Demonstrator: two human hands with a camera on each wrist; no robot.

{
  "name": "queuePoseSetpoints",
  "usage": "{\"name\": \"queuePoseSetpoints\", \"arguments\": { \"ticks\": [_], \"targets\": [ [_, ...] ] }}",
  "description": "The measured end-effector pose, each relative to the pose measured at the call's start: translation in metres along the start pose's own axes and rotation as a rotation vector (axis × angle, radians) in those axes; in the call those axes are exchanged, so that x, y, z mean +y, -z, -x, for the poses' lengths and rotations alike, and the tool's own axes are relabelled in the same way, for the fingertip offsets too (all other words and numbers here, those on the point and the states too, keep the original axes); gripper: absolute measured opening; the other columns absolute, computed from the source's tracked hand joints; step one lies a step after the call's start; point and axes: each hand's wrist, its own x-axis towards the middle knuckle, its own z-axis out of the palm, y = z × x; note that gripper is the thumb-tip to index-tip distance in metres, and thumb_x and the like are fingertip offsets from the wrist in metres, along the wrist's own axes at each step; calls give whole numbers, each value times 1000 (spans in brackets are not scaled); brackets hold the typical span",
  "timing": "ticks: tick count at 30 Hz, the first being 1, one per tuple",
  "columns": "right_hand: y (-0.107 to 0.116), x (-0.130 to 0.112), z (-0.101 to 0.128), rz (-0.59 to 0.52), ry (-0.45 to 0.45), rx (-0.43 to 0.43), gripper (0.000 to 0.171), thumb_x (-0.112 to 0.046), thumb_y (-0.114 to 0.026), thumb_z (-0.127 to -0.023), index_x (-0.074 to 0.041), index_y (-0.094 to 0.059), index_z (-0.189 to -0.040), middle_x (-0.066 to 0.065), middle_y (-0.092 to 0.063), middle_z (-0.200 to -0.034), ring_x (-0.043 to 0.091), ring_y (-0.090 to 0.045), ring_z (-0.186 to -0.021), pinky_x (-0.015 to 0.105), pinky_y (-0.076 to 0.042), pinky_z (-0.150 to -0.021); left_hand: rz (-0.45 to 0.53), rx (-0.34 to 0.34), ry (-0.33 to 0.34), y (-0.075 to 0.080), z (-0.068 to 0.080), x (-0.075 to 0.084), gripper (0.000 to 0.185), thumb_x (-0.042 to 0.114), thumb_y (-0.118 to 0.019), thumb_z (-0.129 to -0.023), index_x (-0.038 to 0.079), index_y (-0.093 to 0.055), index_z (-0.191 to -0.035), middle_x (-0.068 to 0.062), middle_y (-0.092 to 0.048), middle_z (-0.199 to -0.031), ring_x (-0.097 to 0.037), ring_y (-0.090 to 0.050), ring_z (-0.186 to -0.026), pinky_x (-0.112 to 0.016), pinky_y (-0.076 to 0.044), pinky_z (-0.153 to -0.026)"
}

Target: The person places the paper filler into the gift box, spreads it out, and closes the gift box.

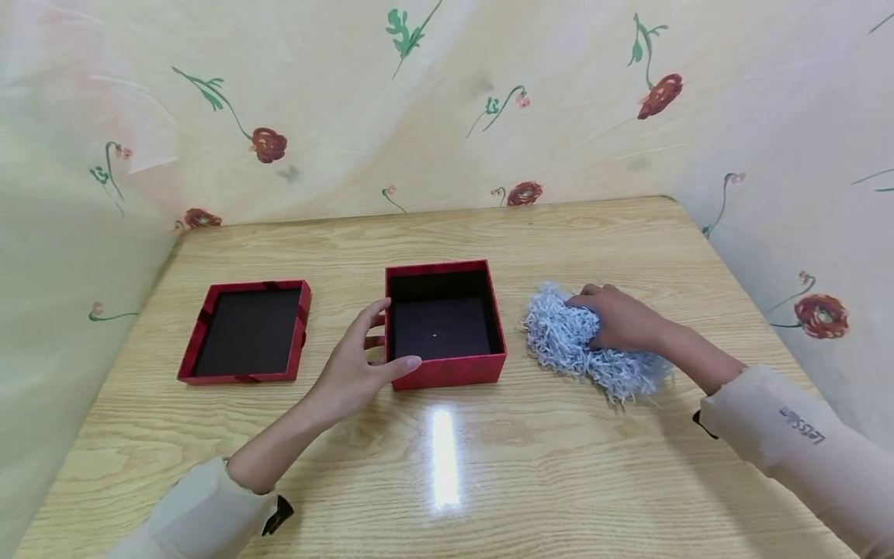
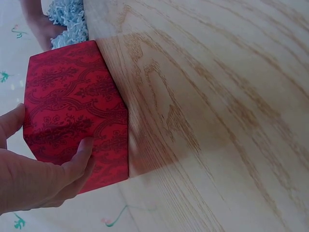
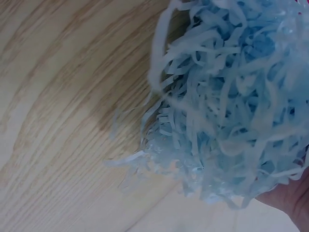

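Observation:
A red box (image 1: pixel 447 373) with a black inside stands uncovered mid-table; its dark scroll pattern shows on the red wall (image 2: pixel 77 96) in the left wrist view. My left hand (image 1: pixel 352 365) holds the box at its left side, thumb over the front corner and fingers along the left wall. To the right lies a fluffy heap of pale blue shredded paper (image 1: pixel 555 334). My right hand (image 1: pixel 625 318) grips this heap from above, its fingertips buried in the strands. In the right wrist view the shredded paper (image 3: pixel 231 106) hides most of that hand.
Left of the box lies a red lid (image 1: pixel 302 326), black inside face up. All of it sits on a pale wood-grain table (image 1: pixel 524 466). A cream cloth with printed flowers (image 1: pixel 335 101) hangs behind the table and along both sides.

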Motion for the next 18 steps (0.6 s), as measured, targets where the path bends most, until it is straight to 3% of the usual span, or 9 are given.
{"name": "queuePoseSetpoints", "arguments": {
  "ticks": [18],
  "targets": [
    [6,1,1,-42,1,15,63,-1,-82,-70,6,-56,-128,27,-56,-118,44,-55,-105,53,-50,-82,6,-1,16,0,-1,5,89,33,-79,-81,31,-24,-150,-9,-31,-150,-34,-42,-128,-44,-50,-93]
  ]
}}
